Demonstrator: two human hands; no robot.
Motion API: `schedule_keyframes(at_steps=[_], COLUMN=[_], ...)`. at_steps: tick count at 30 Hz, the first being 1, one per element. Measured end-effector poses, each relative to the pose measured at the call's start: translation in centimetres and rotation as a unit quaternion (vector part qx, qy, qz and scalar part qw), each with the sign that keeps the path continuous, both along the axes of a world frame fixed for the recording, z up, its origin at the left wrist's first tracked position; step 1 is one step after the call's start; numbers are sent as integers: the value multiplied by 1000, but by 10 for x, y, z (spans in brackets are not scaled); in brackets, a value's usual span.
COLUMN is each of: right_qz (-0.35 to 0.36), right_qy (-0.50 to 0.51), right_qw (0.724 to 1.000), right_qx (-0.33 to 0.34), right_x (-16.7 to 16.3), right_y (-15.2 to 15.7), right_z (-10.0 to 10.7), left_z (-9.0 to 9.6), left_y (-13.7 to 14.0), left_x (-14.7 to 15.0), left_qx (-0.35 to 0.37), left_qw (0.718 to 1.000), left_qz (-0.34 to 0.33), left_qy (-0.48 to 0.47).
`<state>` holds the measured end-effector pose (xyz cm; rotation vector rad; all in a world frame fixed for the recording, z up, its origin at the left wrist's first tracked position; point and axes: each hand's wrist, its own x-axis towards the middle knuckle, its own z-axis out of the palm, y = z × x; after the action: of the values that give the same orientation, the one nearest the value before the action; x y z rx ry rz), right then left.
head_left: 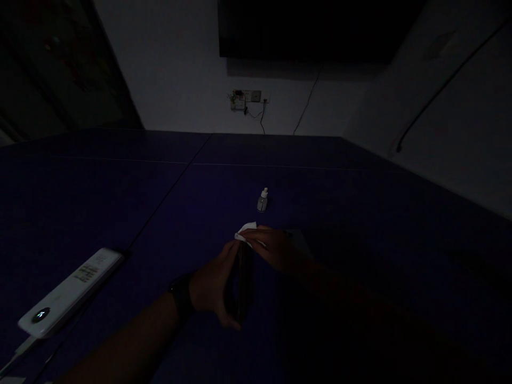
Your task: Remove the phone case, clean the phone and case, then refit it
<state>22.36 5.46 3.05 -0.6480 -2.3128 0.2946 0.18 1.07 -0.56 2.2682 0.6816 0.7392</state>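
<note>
The room is very dim. My left hand, with a dark watch band on its wrist, grips a dark, slim, phone-like slab by its two ends, with its narrow edge toward me. My right hand pinches a white cloth or tissue against the slab's far end. Beyond both hands, a small clear bottle with a white dropper-like top stands upright. Partly behind my right hand lies a pale flat item whose kind I cannot make out.
A long white power-bank-like device with a lit round display lies at the left, a cable at its near end. The dark blue surface runs to a wall with sockets and a large black screen.
</note>
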Motion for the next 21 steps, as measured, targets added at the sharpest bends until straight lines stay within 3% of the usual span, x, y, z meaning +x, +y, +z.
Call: schedule_keyframes(at_steps=[5, 11, 17, 21], right_qz=[133, 61, 143, 69], right_qy=[-106, -97, -106, -75], right_qw=[981, 988, 974, 989], right_qx=[97, 107, 138, 111], right_x=[9, 10, 12, 6], right_y=[-2, 6, -15, 0], right_z=[2, -1, -7, 1], left_z=[-3, -1, -10, -3], left_y=[2, -1, 0, 0], left_x=[-1, -1, -5, -1], left_qx=[19, -1, -6, 17], left_qw=[1000, 1000, 1000, 1000], left_qz=[-19, -13, -4, -16], left_qy=[2, -3, -1, -17])
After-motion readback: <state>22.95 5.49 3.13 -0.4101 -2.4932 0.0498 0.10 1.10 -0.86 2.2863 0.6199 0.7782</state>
